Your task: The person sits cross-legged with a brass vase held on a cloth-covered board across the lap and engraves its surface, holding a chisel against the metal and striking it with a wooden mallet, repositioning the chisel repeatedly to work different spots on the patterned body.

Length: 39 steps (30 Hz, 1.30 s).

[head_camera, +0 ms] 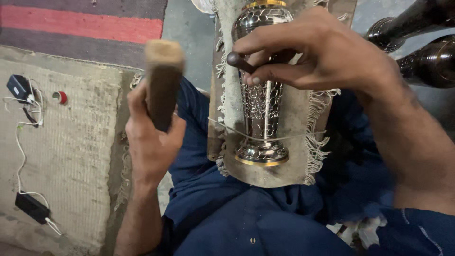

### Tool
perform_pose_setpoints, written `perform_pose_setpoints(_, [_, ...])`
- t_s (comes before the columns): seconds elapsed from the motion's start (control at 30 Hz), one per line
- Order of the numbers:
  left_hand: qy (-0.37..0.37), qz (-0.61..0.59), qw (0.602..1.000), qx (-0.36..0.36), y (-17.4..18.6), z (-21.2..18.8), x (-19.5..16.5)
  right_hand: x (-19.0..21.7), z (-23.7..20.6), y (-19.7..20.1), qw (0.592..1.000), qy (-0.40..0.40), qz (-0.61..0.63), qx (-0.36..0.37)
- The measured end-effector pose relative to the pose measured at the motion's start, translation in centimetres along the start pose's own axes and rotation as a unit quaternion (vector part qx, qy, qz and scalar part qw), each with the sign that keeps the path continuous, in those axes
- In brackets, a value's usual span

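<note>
An engraved silver-coloured metal vase (262, 106) with gold-coloured rims lies on a frayed cloth pad (294, 142) over my lap, tied down by a thin string. My right hand (322, 52) rests on the vase's upper body and pinches a thin dark metal punch (238, 61) against its surface. My left hand (151, 137) is raised to the left of the vase, gripping a dark wooden mallet (163, 80) with a pale top end, blurred by motion and apart from the punch.
A worn beige mat (71, 142) lies at left with a phone charger, white cables (21, 142) and a small red ring (60, 97). A striped rug (80, 23) is behind it. Two dark vases (422, 42) lie at the top right. My blue trousers (246, 213) fill the foreground.
</note>
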<state>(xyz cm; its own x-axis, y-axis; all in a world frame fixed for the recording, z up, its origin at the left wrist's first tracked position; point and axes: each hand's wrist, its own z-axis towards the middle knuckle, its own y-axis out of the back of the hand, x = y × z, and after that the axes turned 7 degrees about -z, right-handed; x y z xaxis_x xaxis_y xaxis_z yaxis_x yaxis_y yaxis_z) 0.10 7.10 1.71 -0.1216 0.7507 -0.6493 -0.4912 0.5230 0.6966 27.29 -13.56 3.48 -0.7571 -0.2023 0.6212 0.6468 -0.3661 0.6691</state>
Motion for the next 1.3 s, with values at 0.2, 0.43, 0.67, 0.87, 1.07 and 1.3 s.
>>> perform_pose_setpoints(0.2, [0.023, -0.183, 0.982, -0.034, 0.1, 1.4, -1.7, -0.1, -0.3, -0.1, 0.999, -0.022, 0.022, -0.001])
perform_pose_setpoints(0.43, [-0.015, -0.034, 0.999, 0.005, 0.8, 2.8, -0.8, -0.5, 0.0, 0.0, 1.000, -0.010, 0.017, -0.003])
perform_pose_setpoints(0.67, [-0.094, 0.045, 0.995, 0.002, 0.9, 3.2, -1.0, 0.1, 0.1, 0.5, 1.000, -0.006, 0.019, -0.011])
perform_pose_setpoints(0.87, [-0.078, 0.093, 0.992, 0.022, 1.7, 3.7, -1.5, -0.1, 0.4, 0.4, 1.000, -0.006, 0.014, 0.002])
perform_pose_setpoints(1.07, [-0.083, -0.005, 0.997, 0.002, 1.6, 4.1, -1.2, -0.4, 0.2, 0.5, 1.000, -0.004, 0.011, 0.000])
perform_pose_setpoints(1.3, [0.006, -0.237, 0.970, -0.047, 1.1, 4.0, -1.4, -0.7, 0.6, 0.4, 0.999, 0.035, 0.004, 0.016])
